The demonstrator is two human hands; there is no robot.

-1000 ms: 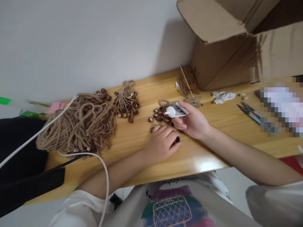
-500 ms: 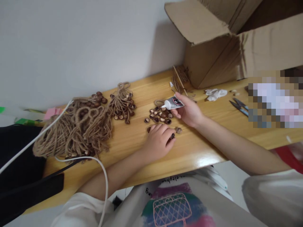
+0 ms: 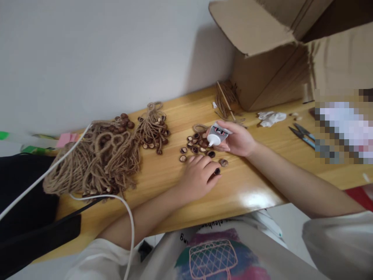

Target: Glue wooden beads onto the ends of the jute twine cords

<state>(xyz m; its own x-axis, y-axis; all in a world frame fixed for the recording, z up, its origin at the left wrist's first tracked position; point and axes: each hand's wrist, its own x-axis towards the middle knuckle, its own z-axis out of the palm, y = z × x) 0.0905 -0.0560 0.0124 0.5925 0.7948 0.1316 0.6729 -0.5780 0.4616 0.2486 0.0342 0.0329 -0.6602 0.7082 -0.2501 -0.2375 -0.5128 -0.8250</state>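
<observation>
My right hand (image 3: pixel 240 139) is closed round a grey glue tube (image 3: pixel 219 131), whose white nozzle tilts down to the left. Under and beside the nozzle lies a group of brown nut shells (image 3: pixel 190 144), several with pale cut faces and some dark and hollow. My left hand (image 3: pixel 198 175) rests low on the table just in front of them, pinching a dark hollow nut shell (image 3: pixel 217 171) between thumb and forefinger. A lone nut shell (image 3: pixel 223 162) sits between the two hands. Behind the group is a small loop of twine (image 3: pixel 200 127).
Left of my hands are a large heap of jute cords (image 3: pixel 96 163) and a smaller corded bunch of nuts (image 3: pixel 153 128). A cardboard box (image 3: pixel 265 77), crumpled tissue (image 3: pixel 271 118) and scissors (image 3: pixel 301 134) stand to the right. A white cable (image 3: pixel 131 221) crosses near my left arm.
The glue tube has turned from pointing left to pointing down, its nozzle nearer the shell in my left hand. The view has shifted slightly.
</observation>
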